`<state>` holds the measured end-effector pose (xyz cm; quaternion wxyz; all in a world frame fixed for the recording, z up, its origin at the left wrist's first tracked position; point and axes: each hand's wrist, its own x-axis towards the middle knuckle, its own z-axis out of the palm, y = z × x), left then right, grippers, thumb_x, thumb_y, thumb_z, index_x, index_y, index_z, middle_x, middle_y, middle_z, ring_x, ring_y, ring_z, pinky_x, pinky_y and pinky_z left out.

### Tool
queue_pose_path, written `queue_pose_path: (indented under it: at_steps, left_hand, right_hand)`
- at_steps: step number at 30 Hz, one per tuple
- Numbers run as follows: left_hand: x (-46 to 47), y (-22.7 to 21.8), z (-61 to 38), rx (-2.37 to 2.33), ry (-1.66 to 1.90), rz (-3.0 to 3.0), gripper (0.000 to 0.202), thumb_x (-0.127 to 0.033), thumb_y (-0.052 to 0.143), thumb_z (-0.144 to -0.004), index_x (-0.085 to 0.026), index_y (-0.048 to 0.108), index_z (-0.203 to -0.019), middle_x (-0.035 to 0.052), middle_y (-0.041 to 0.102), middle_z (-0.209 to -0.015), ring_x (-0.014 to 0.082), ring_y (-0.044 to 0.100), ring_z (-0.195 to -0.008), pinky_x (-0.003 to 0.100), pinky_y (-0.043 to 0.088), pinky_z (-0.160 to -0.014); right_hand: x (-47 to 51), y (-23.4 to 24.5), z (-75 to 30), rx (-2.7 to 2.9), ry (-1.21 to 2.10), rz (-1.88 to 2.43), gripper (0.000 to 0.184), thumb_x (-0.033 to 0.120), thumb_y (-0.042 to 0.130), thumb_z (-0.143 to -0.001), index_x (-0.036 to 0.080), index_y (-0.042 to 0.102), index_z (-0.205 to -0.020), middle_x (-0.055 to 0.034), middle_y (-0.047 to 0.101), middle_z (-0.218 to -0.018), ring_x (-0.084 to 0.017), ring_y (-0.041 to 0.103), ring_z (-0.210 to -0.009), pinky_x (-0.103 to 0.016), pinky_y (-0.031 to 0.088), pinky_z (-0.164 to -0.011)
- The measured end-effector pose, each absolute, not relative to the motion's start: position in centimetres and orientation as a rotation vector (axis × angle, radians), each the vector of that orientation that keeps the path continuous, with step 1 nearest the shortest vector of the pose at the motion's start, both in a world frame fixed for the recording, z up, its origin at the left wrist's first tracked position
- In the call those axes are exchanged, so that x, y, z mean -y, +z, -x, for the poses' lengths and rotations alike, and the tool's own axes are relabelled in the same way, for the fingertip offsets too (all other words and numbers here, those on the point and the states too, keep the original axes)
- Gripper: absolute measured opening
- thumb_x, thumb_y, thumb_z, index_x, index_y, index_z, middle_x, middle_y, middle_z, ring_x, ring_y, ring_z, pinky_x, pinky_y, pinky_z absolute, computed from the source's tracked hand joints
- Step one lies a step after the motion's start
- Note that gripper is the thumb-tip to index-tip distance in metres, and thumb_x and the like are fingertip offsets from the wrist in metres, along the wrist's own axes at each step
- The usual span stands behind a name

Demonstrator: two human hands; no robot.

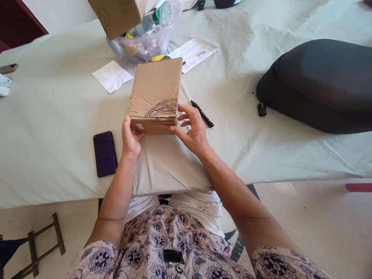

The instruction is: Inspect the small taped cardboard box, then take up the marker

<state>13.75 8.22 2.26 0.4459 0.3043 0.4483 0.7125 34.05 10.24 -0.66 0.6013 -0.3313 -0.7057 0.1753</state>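
A brown cardboard box (155, 91) with black scribbles near its front edge sits on the pale green tablecloth (58, 116). My left hand (130, 138) grips the box's near left corner, thumb on its side. My right hand (192, 130) holds the near right corner, thumb against the front face and fingers curled beside it. A black marker (202, 114) lies just right of my right hand.
A dark phone (105, 153) lies left of my left hand. Behind the box stand a clear plastic bowl (148, 42) of items, another cardboard piece (116, 15), a paper slip (112, 76) and a printed sheet with a pen (193, 52). A black case (319, 83) fills the right.
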Motion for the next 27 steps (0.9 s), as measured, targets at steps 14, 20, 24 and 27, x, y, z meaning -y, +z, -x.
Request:
queue_pose_path:
  at_steps: [14,20,24,27]
  left_hand:
    - [-8.0,2.2,-13.3,-0.827,1.599,-0.572,0.060,-0.074,0.050,-0.080,-0.024,0.063,-0.111,0.0143,0.063,-0.122,0.0295,0.067,-0.104,0.046,0.062,-0.082]
    - [-8.2,2.7,-13.0,-0.849,1.774,-0.604,0.066,-0.081,0.055,-0.078,-0.027,0.064,-0.115,0.0118,0.062,-0.131,0.0262,0.067,-0.111,0.038,0.060,-0.085]
    - [-8.4,2.8,-13.2,-0.864,1.822,-0.654,0.073,-0.087,0.058,-0.073,-0.028,0.065,-0.115,0.0107,0.064,-0.131,0.0253,0.064,-0.119,0.034,0.060,-0.086]
    - [-8.3,2.4,-13.7,-0.884,1.799,-0.768,0.073,-0.083,0.071,-0.066,-0.029,0.064,-0.115,0.0091,0.064,-0.132,0.0251,0.063,-0.123,0.030,0.059,-0.085]
  right_hand:
    - [-10.0,-0.1,-34.6,1.650,0.551,0.677,0.060,0.066,0.070,-0.086,0.033,0.061,-0.136,-0.0062,0.069,-0.124,-0.018,0.066,-0.086,-0.031,0.060,-0.070]
    - [-10.1,-1.0,-33.8,1.702,0.568,0.575,0.046,0.047,0.074,-0.089,0.029,0.059,-0.128,-0.0046,0.066,-0.115,-0.013,0.067,-0.083,-0.027,0.059,-0.068]
    - [-9.9,-1.3,-33.4,1.728,0.594,0.552,0.046,0.045,0.076,-0.088,0.028,0.055,-0.125,-0.0018,0.062,-0.106,-0.009,0.064,-0.070,-0.024,0.055,-0.060]
    - [-9.5,-1.0,-33.3,1.725,0.597,0.569,0.044,0.045,0.074,-0.090,0.027,0.055,-0.125,0.0013,0.059,-0.090,-0.010,0.061,-0.067,-0.024,0.054,-0.060]
